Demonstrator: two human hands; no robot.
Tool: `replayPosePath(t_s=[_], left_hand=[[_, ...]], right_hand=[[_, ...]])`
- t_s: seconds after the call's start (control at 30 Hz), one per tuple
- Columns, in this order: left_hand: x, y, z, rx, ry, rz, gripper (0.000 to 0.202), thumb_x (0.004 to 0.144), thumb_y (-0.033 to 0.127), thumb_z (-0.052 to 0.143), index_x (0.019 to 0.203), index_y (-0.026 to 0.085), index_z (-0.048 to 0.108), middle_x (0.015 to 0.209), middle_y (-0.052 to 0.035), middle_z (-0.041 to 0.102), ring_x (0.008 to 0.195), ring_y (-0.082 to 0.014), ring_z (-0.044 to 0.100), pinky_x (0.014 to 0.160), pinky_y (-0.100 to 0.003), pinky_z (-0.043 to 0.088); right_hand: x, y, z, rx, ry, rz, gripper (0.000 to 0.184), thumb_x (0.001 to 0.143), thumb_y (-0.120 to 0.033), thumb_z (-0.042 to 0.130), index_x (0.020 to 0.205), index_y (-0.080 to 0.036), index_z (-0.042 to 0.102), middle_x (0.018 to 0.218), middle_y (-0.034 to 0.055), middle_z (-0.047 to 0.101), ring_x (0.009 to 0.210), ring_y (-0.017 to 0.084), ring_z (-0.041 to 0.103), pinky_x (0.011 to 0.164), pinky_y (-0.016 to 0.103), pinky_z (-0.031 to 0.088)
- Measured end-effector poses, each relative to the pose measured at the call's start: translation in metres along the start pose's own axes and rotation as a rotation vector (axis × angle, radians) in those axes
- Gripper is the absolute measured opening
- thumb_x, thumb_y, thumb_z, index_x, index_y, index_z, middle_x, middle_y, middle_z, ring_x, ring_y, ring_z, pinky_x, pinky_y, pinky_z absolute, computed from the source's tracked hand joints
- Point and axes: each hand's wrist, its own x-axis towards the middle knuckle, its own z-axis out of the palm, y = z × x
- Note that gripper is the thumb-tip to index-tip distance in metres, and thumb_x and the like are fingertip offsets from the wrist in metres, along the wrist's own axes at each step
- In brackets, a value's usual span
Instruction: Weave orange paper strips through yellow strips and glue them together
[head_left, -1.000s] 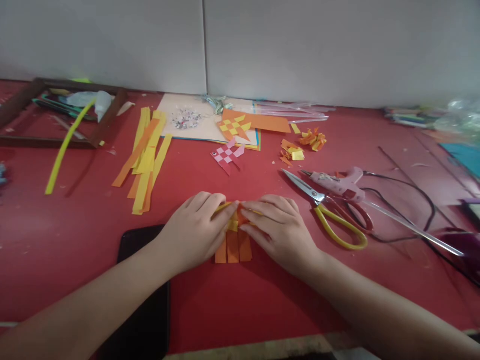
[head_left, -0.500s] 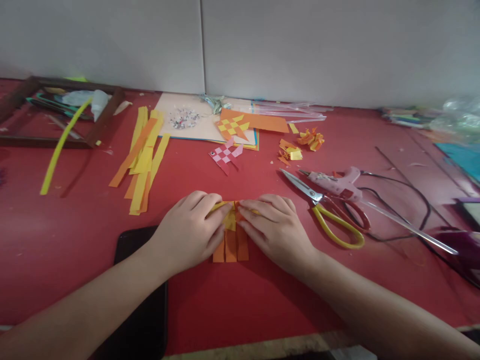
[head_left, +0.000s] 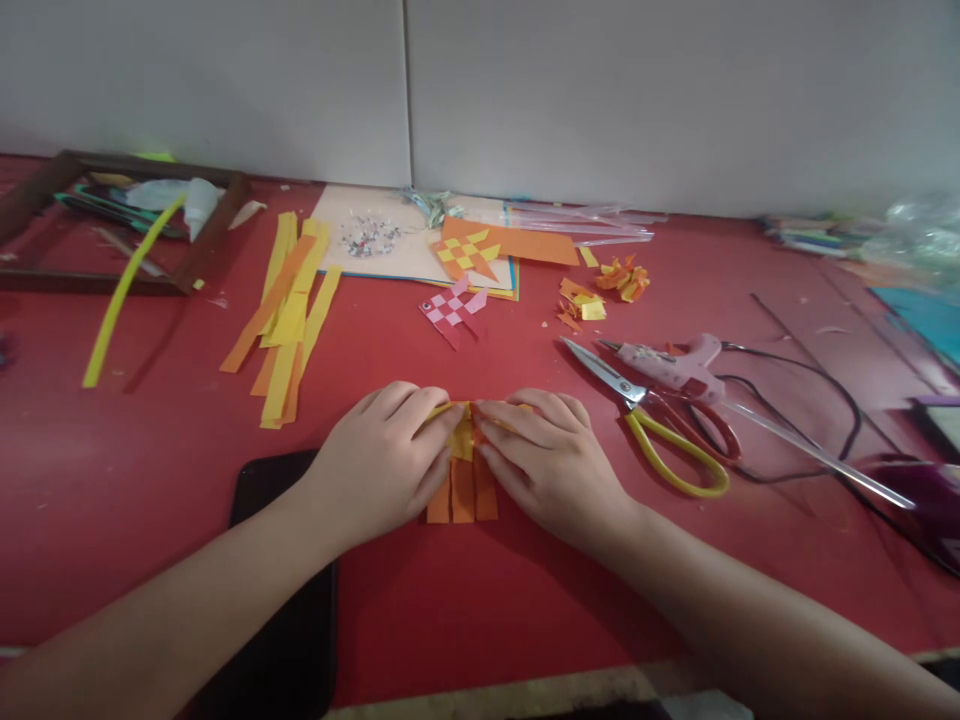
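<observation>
Several orange paper strips (head_left: pixel 463 495) lie side by side on the red table, pointing toward me, with yellow paper (head_left: pixel 462 443) crossing their upper part. My left hand (head_left: pixel 394 455) grips the left side of this strip weave, its fingers bent over the paper. From the right, my right hand (head_left: pixel 551 450) presses its fingertips on the weave's other side, close to the left fingers. Both hands cover much of the paper, so how the strips interlace is hidden. Beyond them lies a pink checkered paper fish (head_left: pixel 452 310), and behind it a yellow and orange one (head_left: pixel 466 253).
Loose yellow and orange strips (head_left: pixel 289 320) lie to the left, near a wooden frame (head_left: pixel 97 285). A black phone-like slab (head_left: pixel 277 620) sits under my left forearm. Scissors (head_left: pixel 660 425), a pink glue gun (head_left: pixel 675 368) with its cord, and paper scraps (head_left: pixel 622 278) are on the right.
Both hands stay almost in the same place on the strips. The right fingertips have shifted very slightly to the left; the other things lie as before.
</observation>
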Motion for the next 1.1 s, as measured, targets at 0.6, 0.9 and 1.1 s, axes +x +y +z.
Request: replayPosePath(t_s=[0.6,0.9,1.1], left_hand=[[0.0018,0.0005,0.0006,-0.007,0.072,0.036,0.032,0.092,0.022,0.047,0.117,0.009,0.062,0.112,-0.0147,0.063,0.1,-0.0279,0.057,0.085,-0.045,0.051],[-0.001,0.0002,0.0018,-0.09,0.153,0.186,0.027,0.095,0.012,0.044,0.113,0.011,0.064,0.112,-0.0102,0.069,0.105,-0.0219,0.063,0.104,-0.047,0.044],[0.0008,-0.0016,0.0018,-0.101,0.139,0.174,0.026,0.091,0.01,0.045,0.105,0.013,0.067,0.105,-0.009,0.071,0.097,-0.0208,0.067,0.098,-0.047,0.047]], right_hand=[[-0.0008,-0.0016,0.0008,0.033,-0.003,0.009,0.021,0.094,-0.024,0.053,0.108,-0.021,0.069,0.116,0.0026,0.07,0.099,0.021,0.056,0.085,0.039,0.041],[-0.0008,0.0007,0.0012,0.056,0.01,0.013,0.017,0.092,-0.026,0.057,0.101,-0.022,0.07,0.115,0.0016,0.071,0.097,0.021,0.057,0.084,0.039,0.041],[-0.0026,-0.001,-0.0062,0.091,0.073,-0.032,0.013,0.088,-0.022,0.06,0.092,-0.023,0.072,0.098,0.0001,0.074,0.092,0.018,0.058,0.082,0.036,0.039]])
